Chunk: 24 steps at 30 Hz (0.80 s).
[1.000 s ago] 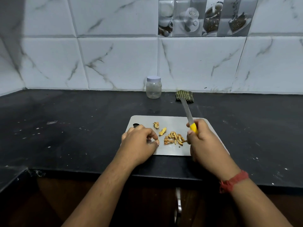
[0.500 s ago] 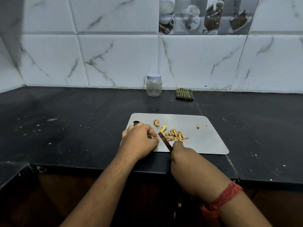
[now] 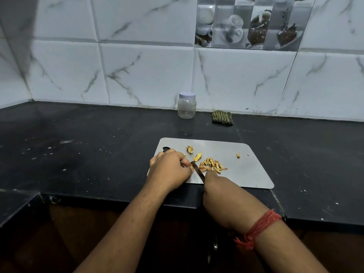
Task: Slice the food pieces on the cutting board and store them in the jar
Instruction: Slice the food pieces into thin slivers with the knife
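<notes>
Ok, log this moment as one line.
phase: slicing | left hand: holds piece on board | right hand: grips knife, blade at left fingertips | slices: piled mid-board | jar: lidded, at wall

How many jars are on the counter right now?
1. The jar stands at the back of the counter against the wall tiles, lid on, left of the folded green cloth, beyond the cutting board.

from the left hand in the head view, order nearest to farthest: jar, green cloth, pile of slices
1. pile of slices, just right of the left hand on the cutting board
2. jar, behind, by the wall
3. green cloth, back right, beside the jar
</notes>
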### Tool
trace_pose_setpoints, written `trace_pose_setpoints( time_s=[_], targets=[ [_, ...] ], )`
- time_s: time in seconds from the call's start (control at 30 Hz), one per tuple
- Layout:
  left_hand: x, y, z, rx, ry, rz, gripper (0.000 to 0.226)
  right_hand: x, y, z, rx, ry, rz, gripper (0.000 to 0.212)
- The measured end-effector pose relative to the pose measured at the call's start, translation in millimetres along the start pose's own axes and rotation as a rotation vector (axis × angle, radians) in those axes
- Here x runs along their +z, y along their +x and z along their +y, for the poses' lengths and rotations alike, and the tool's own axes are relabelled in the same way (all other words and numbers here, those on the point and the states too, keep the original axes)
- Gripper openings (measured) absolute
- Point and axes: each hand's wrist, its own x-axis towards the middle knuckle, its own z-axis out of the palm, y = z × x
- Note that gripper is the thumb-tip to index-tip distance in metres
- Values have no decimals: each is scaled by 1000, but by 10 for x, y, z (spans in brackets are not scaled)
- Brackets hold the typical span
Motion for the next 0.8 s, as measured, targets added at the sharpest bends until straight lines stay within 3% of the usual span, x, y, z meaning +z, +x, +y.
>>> trace_pose_setpoints(
  time_s=[0.53, 0.7, 0.8],
  targets=[
    [-6, 0, 5, 0, -12, -1, 13, 4, -37, -39, -5, -17, -1, 11],
    [-2, 0, 3, -6, 1, -22, 13, 7, 29, -65, 22, -164, -49, 36],
    [-2, -4, 2, -16, -6, -27, 15, -47, 86, -151, -24, -394, -190, 44]
  ],
)
